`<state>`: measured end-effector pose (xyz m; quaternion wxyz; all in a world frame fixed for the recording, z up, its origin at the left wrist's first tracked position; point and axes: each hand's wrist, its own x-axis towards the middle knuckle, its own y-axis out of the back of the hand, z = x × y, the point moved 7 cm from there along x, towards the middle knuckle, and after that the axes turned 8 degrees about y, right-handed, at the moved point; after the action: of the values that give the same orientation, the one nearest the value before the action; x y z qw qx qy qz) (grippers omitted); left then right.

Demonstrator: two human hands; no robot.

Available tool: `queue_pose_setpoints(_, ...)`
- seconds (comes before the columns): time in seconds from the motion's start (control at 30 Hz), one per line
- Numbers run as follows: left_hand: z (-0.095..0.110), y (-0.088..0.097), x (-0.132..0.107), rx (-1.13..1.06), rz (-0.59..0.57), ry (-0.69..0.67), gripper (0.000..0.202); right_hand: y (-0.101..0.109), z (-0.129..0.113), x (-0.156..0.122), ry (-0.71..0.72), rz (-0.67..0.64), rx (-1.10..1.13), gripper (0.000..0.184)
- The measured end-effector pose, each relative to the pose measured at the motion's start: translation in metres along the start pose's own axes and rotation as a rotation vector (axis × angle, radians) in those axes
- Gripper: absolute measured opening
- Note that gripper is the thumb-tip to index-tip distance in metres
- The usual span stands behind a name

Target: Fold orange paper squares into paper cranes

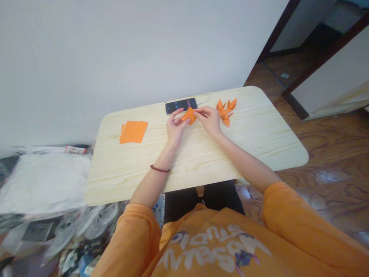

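A small folded piece of orange origami paper (pixel 189 115) is held up between both hands over the middle of the table. My left hand (pixel 175 126) pinches its left side, thumb below and fingers curled behind. On the other side, the fingertips of my right hand (pixel 210 118) are closed on its right edge. Several finished orange folded-paper figures (pixel 225 112) lie in a cluster just right of my right hand. Flat square sheets of orange paper (pixel 134 132) are stacked off to the left, slightly fanned.
Behind my hands a phone (pixel 181 105) lies with its screen lit, a white cable (pixel 205 99) running from it. The pale wood-grain table (pixel 198 161) stands against a white wall (pixel 138 50). Bags and clutter (pixel 46 181) fill the floor at left; a doorway (pixel 311 42) opens at right.
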<state>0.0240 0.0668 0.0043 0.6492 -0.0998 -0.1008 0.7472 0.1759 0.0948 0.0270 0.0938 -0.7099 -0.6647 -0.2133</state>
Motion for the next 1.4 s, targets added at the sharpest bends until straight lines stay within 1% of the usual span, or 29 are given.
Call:
queue_pose_setpoints(0.1,0.006,0.007,-0.001,0.050,0.085,-0.070,0.050,-0.005,0.000,-0.002,-0.038,-0.044,0.071,0.013)
queue_pose_setpoints(0.23,0.014,0.011,-0.003,0.098,0.134,-0.119,0.039,-0.010,-0.003,-0.005,-0.062,-0.094,0.087,0.013)
queue_pose_setpoints(0.47,0.019,0.008,-0.004,0.188,0.100,-0.132,0.033,-0.017,-0.008,-0.008,0.012,-0.189,0.037,0.016)
queue_pose_setpoints(0.6,0.018,0.009,-0.002,0.221,0.080,-0.116,0.030,-0.017,-0.007,-0.006,0.012,-0.213,0.022,0.016)
queue_pose_setpoints(0.73,0.017,0.014,0.003,0.228,0.072,-0.094,0.026,-0.013,0.002,0.000,-0.052,-0.195,0.071,0.013)
queue_pose_setpoints(0.8,0.016,0.019,0.007,0.239,0.082,-0.074,0.024,-0.010,0.008,0.003,-0.109,-0.181,0.115,0.012)
queue_pose_setpoints(0.87,0.016,0.023,0.009,0.248,0.063,-0.051,0.024,-0.007,0.012,0.005,-0.157,-0.166,0.152,0.012)
queue_pose_setpoints(0.97,0.017,0.029,0.012,0.256,0.058,-0.027,0.025,-0.004,0.015,0.005,-0.204,-0.158,0.201,0.015)
queue_pose_setpoints(1.07,0.019,0.034,0.014,0.242,0.083,-0.030,0.026,-0.002,0.016,0.005,-0.248,-0.129,0.240,0.016)
queue_pose_setpoints(1.17,0.019,0.030,0.013,0.175,0.072,-0.053,0.030,-0.002,0.016,0.003,-0.284,-0.093,0.283,0.016)
queue_pose_setpoints(1.23,0.016,0.023,0.011,0.127,0.028,-0.024,0.029,-0.004,0.016,0.002,-0.302,-0.086,0.325,0.017)
queue_pose_setpoints(1.3,0.015,0.016,0.008,0.155,0.008,-0.023,0.040,-0.007,0.017,0.000,-0.315,-0.080,0.365,0.019)
queue_pose_setpoints(1.33,0.015,0.016,0.007,0.170,0.036,-0.030,0.044,-0.008,0.017,-0.001,-0.320,-0.076,0.383,0.021)
queue_pose_setpoints(1.4,0.016,0.019,0.004,0.170,0.127,-0.054,0.046,-0.010,0.016,-0.002,-0.322,-0.073,0.403,0.024)
